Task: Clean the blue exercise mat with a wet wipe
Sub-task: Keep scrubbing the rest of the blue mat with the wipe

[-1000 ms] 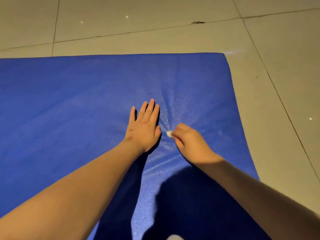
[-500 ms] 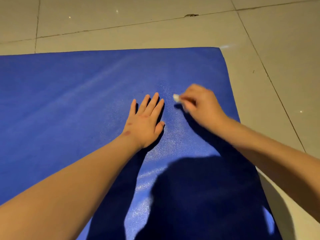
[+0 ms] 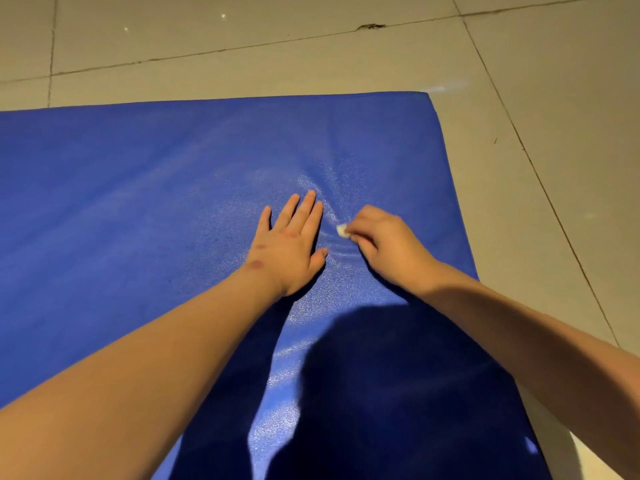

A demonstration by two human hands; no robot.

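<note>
Both hands on blue mat (image 3: 138, 202): left hand (image 3: 289, 247) flat, right hand (image 3: 388, 245) pinching wet wipe (image 3: 342, 231)

Floor (image 3: 311, 57): pale tiles with dark grout lines; a dark chip (image 3: 370, 26) sits on one far joint.
Mat (image 3: 138, 185): blue, flat on the floor, its far right corner square; bare tile shows beyond its far and right edges.
Surface: grainy, shiny toward the right edge.

Indoor room (glossy tiled floor (image 3: 311, 57), exercise mat (image 3: 138, 185)).
</note>
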